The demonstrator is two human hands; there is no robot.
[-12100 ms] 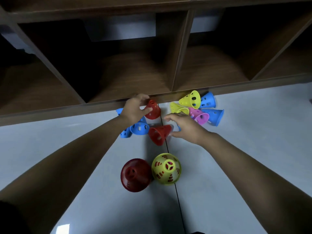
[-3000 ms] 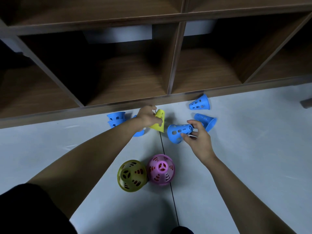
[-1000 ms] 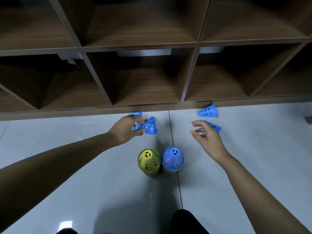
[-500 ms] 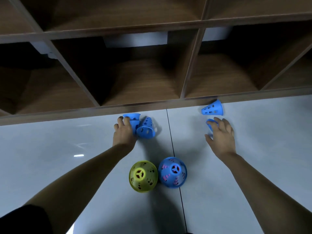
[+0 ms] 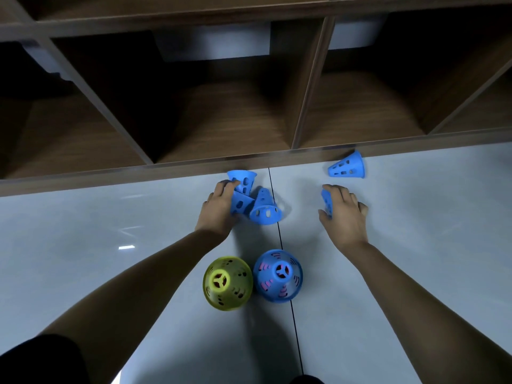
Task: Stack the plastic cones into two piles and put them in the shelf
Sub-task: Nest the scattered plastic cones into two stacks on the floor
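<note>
Currently I see my left hand (image 5: 219, 209) pinching a blue cone (image 5: 239, 205); my right hand (image 5: 343, 214) lies spread over another blue cone (image 5: 327, 202) near the shelf (image 5: 194, 170) edge.

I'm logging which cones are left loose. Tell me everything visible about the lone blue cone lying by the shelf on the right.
The lone blue cone looks like smooth plastic, pierced with rows of oval holes along its side. It lies tipped on its side on the pale floor, narrow end pointing left, wide rim to the right, close against the shelf's base edge. No hand touches it; the right hand is nearer the camera.
</note>
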